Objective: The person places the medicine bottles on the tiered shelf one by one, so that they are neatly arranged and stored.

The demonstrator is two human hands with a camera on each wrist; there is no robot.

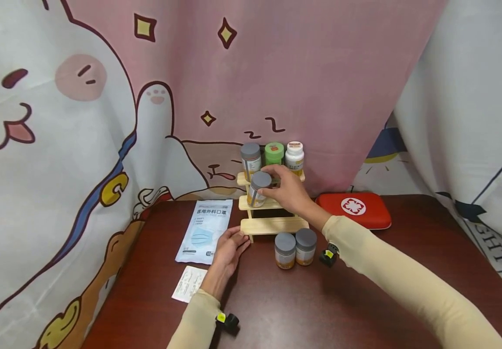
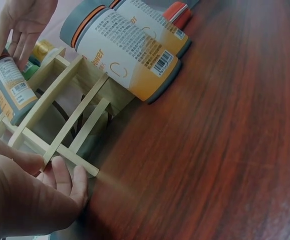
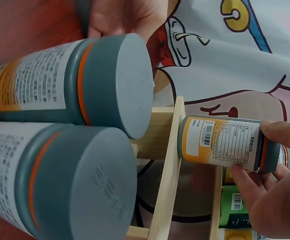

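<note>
The right hand (image 3: 280, 172) grips a grey-lidded jar (image 3: 220, 142) by its lid end, the orange-and-white label with barcode and printed table facing the camera, its base just beside a pale wooden rack (image 3: 167, 175). Two more such jars, an upper jar (image 3: 69, 80) and a lower jar (image 3: 59, 180), fill the left side before the reddish counter (image 3: 29, 25), and part of the left hand (image 3: 127, 17) shows at the top edge. Lower right sits a green container (image 3: 235, 205); a cartoon-printed cloth (image 3: 225, 75) hangs behind.
</note>
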